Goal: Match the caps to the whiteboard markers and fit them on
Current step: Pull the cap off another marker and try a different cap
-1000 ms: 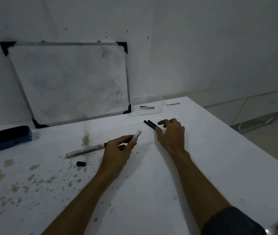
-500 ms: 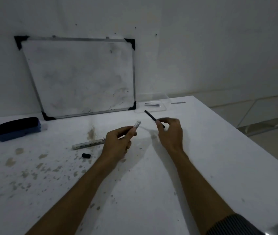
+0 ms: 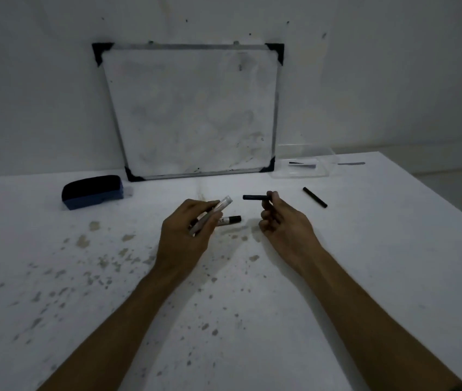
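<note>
My left hand (image 3: 188, 235) grips a pale whiteboard marker (image 3: 220, 208), whose uncapped end points up and to the right. My right hand (image 3: 283, 224) pinches a long black cap (image 3: 253, 197) between thumb and fingers, held level with its free end toward the marker's end, a short gap between them. A second marker (image 3: 229, 220) with a black end lies on the table just behind my left hand, partly hidden by it. Another black cap (image 3: 314, 197) lies on the table to the right.
A small whiteboard (image 3: 190, 111) leans against the wall at the back. A blue eraser (image 3: 93, 191) sits at the left. A clear plastic box (image 3: 304, 165) stands at the back right. The white table (image 3: 365, 277) is speckled with stains, and its right edge runs diagonally.
My right hand lifted one black cap off the table and turned it level toward the marker's end. The camera view shifted, so the board now appears centred.
</note>
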`<state>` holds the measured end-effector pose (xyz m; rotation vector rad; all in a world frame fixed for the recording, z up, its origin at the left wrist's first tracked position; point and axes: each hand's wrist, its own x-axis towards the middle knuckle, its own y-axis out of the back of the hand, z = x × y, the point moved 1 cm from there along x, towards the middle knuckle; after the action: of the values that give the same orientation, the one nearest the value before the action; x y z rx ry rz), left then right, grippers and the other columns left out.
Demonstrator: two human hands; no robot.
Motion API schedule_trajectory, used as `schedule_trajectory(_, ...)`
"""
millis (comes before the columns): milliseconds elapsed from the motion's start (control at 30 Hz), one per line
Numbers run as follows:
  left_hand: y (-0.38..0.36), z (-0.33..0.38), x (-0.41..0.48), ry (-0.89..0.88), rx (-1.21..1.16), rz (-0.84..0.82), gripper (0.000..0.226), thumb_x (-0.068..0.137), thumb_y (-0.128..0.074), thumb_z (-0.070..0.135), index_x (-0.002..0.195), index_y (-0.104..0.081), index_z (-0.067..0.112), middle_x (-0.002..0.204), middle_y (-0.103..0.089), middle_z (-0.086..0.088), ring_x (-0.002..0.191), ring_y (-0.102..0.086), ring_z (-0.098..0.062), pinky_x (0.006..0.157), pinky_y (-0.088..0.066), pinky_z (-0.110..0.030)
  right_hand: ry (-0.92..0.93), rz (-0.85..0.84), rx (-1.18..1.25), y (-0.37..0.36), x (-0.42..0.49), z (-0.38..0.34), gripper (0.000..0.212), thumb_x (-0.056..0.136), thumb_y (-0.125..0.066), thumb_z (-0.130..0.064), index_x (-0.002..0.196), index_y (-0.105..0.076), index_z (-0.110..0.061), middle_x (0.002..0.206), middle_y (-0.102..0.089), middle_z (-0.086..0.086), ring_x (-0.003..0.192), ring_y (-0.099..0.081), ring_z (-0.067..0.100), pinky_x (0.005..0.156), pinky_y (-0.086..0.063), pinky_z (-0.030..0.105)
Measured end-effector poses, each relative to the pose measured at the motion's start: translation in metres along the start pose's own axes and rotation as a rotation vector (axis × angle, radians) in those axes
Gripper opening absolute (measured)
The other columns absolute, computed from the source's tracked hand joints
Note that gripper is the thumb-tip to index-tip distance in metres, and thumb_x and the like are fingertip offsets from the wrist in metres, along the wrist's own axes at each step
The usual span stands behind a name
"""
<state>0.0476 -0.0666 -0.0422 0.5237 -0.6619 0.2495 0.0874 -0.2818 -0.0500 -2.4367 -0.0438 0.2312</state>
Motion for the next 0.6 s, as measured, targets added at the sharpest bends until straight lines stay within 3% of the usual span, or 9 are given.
schedule_trajectory(167,-0.002,-0.011,-0.001,0.026,-0.091,-0.073,0.032,0.090,-0.078,0.034,0.118,-0.079,0.018,0.106,-0.073,0.011,0.100,-0.069,-0.007,0.076,-0.047,-0.008,0.058,0.036,-0.116,0.006,0.003,0.001,0.020,0.095,-0.071,-0.020,0.105,-0.079,-0.005,0.086,-0.071,0.003,0.072,-0.054,0.013,0.068,-0.052,0.024)
schedule_trajectory(367,-0.006,-0.012,-0.002,0.019,-0.155,-0.115,0.032,0.086,-0.085,0.025,0.117,-0.080,0.019,0.105,-0.073,0.011,0.100,-0.071,-0.012,0.082,-0.055,-0.015,0.095,0.062,-0.251,0.004,0.002,0.003,0.027,0.095,-0.072,-0.023,0.112,-0.076,-0.002,0.088,-0.072,0.002,0.069,-0.052,0.012,0.072,-0.050,0.027)
schedule_trajectory(500,-0.004,-0.014,-0.003,-0.028,-0.139,-0.104,0.033,0.085,-0.086,0.024,0.117,-0.080,0.019,0.105,-0.073,0.009,0.099,-0.071,-0.011,0.081,-0.056,-0.015,0.152,0.103,-0.410,0.002,-0.001,0.005,0.026,0.097,-0.070,-0.029,0.113,-0.077,-0.010,0.086,-0.071,0.000,0.063,-0.053,0.008,0.072,-0.051,0.025)
schedule_trajectory(600,-0.006,-0.014,-0.003,-0.066,-0.070,-0.106,0.034,0.085,-0.084,0.026,0.117,-0.080,0.017,0.105,-0.073,0.006,0.096,-0.071,-0.009,0.081,-0.057,-0.016,0.304,0.174,-0.585,-0.001,-0.007,0.007,0.023,0.097,-0.068,-0.034,0.113,-0.076,-0.020,0.096,-0.076,-0.008,0.068,-0.066,0.003,0.071,-0.057,0.022)
